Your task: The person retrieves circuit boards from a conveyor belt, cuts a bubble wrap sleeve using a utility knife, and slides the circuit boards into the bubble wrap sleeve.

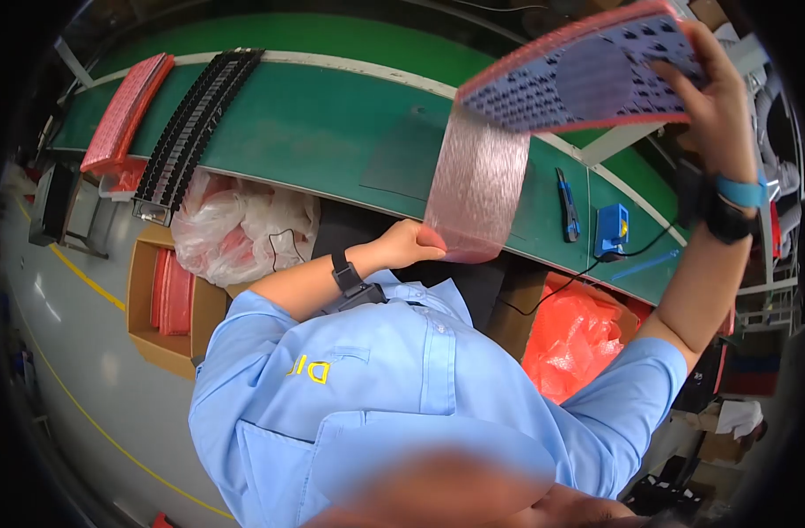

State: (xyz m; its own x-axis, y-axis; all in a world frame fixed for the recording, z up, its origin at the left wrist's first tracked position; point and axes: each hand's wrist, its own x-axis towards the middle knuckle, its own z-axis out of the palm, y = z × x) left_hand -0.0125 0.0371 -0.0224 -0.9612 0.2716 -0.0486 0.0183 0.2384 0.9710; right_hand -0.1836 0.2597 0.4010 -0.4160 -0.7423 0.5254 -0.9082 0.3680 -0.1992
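Raised at the upper right, my right hand [717, 104] grips the end of a flat panel [548, 92] with rows of small dark parts on its face. Pink wrapping covers the panel's edges. From its lower left end hangs a strip of pinkish bubble wrap [477, 172], down over the edge of the green bench [323, 114]. My left hand [404, 245] pinches the strip's lower left edge between thumb and fingers. The panel's back is hidden.
A blue cutter [568, 207] and a blue tape dispenser [612, 231] lie at the bench's right. Black slotted racks [200, 123] and a pink-wrapped stack [128, 110] stand left. Below are a cardboard box [143, 308], clear bags [235, 229] and red plastic [570, 339].
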